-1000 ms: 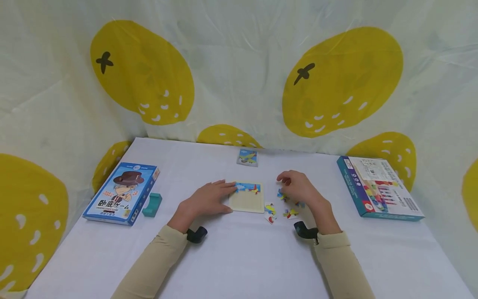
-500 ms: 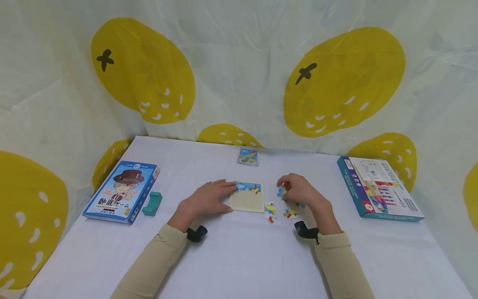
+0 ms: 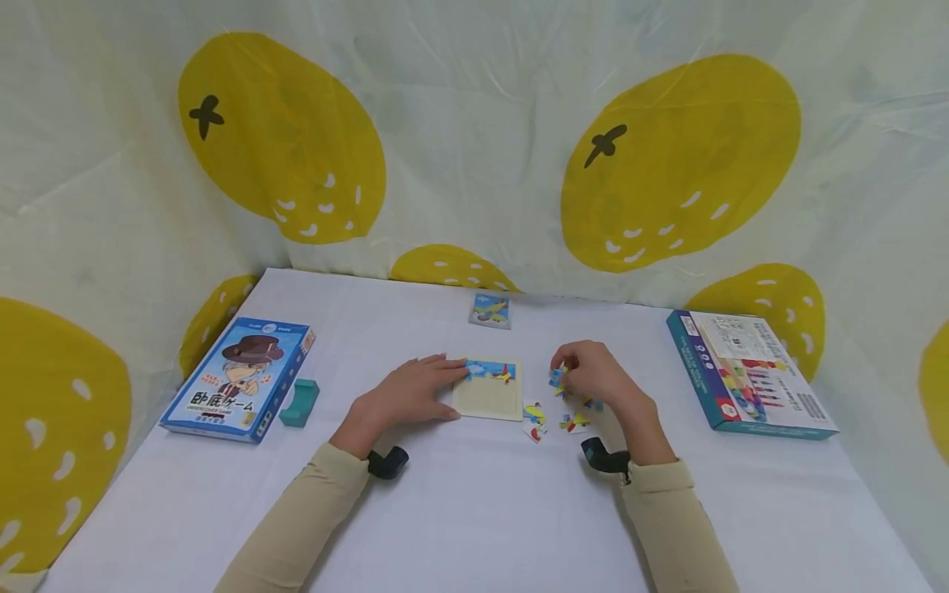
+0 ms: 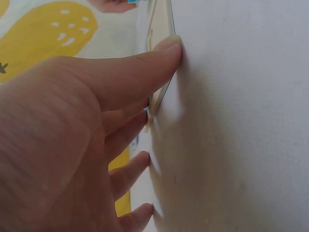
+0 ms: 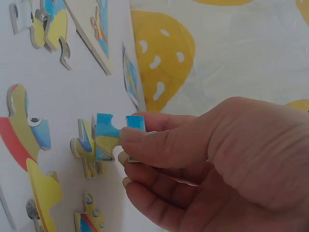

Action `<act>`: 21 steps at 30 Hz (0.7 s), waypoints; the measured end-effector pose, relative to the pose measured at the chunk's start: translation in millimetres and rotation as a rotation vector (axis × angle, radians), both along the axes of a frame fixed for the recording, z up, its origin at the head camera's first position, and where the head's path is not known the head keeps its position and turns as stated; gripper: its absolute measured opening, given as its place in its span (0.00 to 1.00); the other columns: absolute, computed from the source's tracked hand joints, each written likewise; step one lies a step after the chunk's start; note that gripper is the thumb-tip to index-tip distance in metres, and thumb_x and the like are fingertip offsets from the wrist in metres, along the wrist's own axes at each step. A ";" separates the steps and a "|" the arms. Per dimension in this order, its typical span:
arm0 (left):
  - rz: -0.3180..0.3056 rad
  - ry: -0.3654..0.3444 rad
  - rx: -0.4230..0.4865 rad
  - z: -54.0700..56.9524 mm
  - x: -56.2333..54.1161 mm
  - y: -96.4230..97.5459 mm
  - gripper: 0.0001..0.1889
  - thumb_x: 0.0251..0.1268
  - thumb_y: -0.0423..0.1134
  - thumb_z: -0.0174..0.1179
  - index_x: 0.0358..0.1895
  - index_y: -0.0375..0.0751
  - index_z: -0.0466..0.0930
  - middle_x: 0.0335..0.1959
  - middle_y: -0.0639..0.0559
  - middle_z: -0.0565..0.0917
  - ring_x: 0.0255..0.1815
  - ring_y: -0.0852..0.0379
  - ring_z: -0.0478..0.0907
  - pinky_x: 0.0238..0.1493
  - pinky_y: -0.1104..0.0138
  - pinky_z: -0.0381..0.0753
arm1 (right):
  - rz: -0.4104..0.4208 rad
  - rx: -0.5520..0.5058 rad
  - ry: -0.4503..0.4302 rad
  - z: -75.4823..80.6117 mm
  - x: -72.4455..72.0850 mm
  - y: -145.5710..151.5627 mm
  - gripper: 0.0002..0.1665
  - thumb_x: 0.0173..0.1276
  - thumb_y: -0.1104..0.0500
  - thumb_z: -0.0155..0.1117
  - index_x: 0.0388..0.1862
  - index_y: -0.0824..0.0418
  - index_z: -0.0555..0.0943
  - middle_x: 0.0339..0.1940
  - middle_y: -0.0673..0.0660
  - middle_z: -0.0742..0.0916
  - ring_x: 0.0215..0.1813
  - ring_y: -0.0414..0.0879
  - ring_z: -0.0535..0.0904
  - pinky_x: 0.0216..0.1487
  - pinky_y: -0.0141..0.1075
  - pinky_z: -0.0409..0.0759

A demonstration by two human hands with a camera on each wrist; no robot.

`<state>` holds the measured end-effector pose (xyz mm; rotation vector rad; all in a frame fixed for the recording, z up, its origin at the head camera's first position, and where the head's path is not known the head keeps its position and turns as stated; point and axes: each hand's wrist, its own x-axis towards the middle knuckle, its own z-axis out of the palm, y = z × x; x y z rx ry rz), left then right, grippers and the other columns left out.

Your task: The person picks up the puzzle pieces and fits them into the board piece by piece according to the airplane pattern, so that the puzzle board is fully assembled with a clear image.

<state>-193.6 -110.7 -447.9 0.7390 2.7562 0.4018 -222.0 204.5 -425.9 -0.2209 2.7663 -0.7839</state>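
Note:
My right hand [image 3: 598,372] pinches a blue and yellow jigsaw piece [image 5: 107,137] between thumb and fingers, just above several loose pieces. In the right wrist view, a yellow and blue piece [image 5: 86,147] lies right behind the held one. My left hand [image 3: 410,391] rests at the left side of a square wooden puzzle tray [image 3: 485,399], fingers extended. Its thumb [image 4: 166,55] touches the tray's near edge, and fingertips reach its upper left corner. Fitted pieces [image 3: 493,371] with sky and a red and yellow shape fill the tray's top row; bare wood shows below.
Loose pieces [image 3: 534,421] lie right of the tray. Behind it is a small picture card [image 3: 490,311] with an airplane. A blue game box [image 3: 239,379] and a teal block [image 3: 300,403] sit at left, a flat teal-edged box [image 3: 752,375] at right. Patterned cloth [image 3: 474,165] hangs behind.
My right hand dipped toward the loose pieces, and a blue piece now shows in its fingertips. The left hand has stayed in place at the tray.

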 end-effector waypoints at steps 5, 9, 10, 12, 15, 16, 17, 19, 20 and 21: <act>-0.003 0.001 0.001 -0.1 -0.7 0.0 0.39 0.60 0.58 0.67 0.75 0.57 0.65 0.77 0.64 0.64 0.82 0.53 0.54 0.78 0.45 0.56 | -0.004 -0.020 0.040 1.4 0.0 1.3 0.12 0.66 0.66 0.61 0.45 0.56 0.87 0.44 0.58 0.83 0.47 0.53 0.75 0.46 0.42 0.77; 0.004 -0.005 0.003 0.4 -0.2 0.3 0.39 0.60 0.58 0.67 0.75 0.57 0.65 0.77 0.64 0.64 0.82 0.53 0.54 0.78 0.45 0.55 | -0.006 -0.054 0.051 1.3 -1.4 2.3 0.11 0.67 0.64 0.61 0.45 0.57 0.86 0.45 0.59 0.85 0.46 0.53 0.77 0.46 0.42 0.79; 0.006 -0.005 0.004 0.5 0.0 0.3 0.39 0.60 0.58 0.67 0.75 0.57 0.65 0.77 0.64 0.64 0.82 0.53 0.54 0.78 0.45 0.55 | -0.004 -0.065 0.050 1.7 -1.8 2.1 0.10 0.67 0.64 0.62 0.44 0.57 0.86 0.44 0.59 0.85 0.46 0.52 0.77 0.46 0.42 0.79; 0.009 -0.006 0.008 0.4 -0.3 0.4 0.39 0.60 0.57 0.67 0.75 0.57 0.65 0.77 0.64 0.64 0.82 0.53 0.54 0.78 0.45 0.55 | -0.006 -0.084 0.049 1.3 -2.5 1.5 0.09 0.66 0.63 0.62 0.42 0.58 0.86 0.42 0.58 0.86 0.44 0.52 0.78 0.45 0.41 0.78; 0.010 -0.003 0.009 -0.5 -0.5 0.3 0.39 0.60 0.57 0.67 0.75 0.58 0.65 0.77 0.64 0.64 0.82 0.53 0.54 0.78 0.45 0.56 | -0.004 -0.100 0.047 -0.7 -2.9 -1.0 0.08 0.66 0.63 0.63 0.42 0.58 0.85 0.40 0.57 0.85 0.43 0.50 0.77 0.44 0.39 0.77; 0.009 -0.002 0.011 -0.6 -0.6 0.2 0.39 0.60 0.57 0.67 0.75 0.58 0.65 0.77 0.64 0.64 0.82 0.53 0.54 0.78 0.45 0.56 | -0.005 -0.106 0.050 -1.6 -2.9 -2.7 0.08 0.66 0.63 0.63 0.43 0.58 0.85 0.39 0.56 0.85 0.43 0.50 0.77 0.44 0.38 0.76; 0.008 -0.002 0.011 -0.6 -0.8 0.1 0.39 0.60 0.57 0.67 0.75 0.58 0.65 0.77 0.64 0.64 0.81 0.53 0.54 0.78 0.45 0.56 | -0.001 -0.113 0.053 -2.6 -2.7 -4.6 0.09 0.66 0.64 0.63 0.43 0.57 0.85 0.38 0.56 0.85 0.42 0.50 0.76 0.43 0.37 0.76; 0.002 0.000 0.008 -0.3 -1.1 -0.2 0.39 0.60 0.57 0.67 0.75 0.57 0.65 0.77 0.64 0.64 0.81 0.53 0.54 0.78 0.45 0.56 | 0.022 -0.127 0.060 -3.8 -2.4 -9.2 0.11 0.66 0.65 0.62 0.45 0.58 0.85 0.37 0.56 0.84 0.41 0.50 0.75 0.41 0.36 0.74; -0.001 0.000 0.007 0.1 -1.2 -0.4 0.39 0.60 0.57 0.67 0.75 0.57 0.65 0.77 0.64 0.64 0.81 0.53 0.54 0.78 0.45 0.56 | 0.032 -0.135 0.061 -4.3 -2.1 -12.0 0.12 0.66 0.66 0.61 0.46 0.57 0.85 0.36 0.56 0.83 0.41 0.50 0.75 0.40 0.36 0.74; -0.004 0.002 0.010 0.7 -1.4 -0.6 0.39 0.60 0.57 0.67 0.75 0.57 0.66 0.77 0.63 0.65 0.81 0.52 0.55 0.77 0.45 0.57 | 0.040 -0.143 0.062 -4.6 -1.8 -15.0 0.13 0.66 0.66 0.61 0.46 0.57 0.85 0.35 0.56 0.83 0.40 0.50 0.74 0.39 0.36 0.74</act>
